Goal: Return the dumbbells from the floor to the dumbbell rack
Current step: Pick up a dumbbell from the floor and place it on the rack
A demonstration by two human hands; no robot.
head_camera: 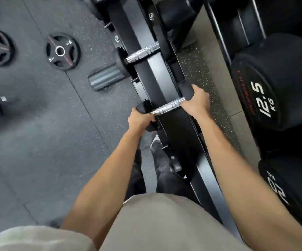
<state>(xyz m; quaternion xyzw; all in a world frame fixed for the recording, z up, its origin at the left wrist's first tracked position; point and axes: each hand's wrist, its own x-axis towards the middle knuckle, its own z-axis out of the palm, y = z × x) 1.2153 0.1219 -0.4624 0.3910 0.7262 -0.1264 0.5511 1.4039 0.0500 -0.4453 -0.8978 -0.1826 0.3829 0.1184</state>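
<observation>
Both hands, left point(140, 119) and right point(197, 104), grip the dumbbell's point(168, 107) ends over the rack point(157, 73).

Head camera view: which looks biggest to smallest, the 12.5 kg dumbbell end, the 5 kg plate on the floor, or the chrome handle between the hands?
1. 12.5 kg dumbbell end, though it's nearest the camera.
2. 5 kg plate.
3. Chrome handle.
</observation>
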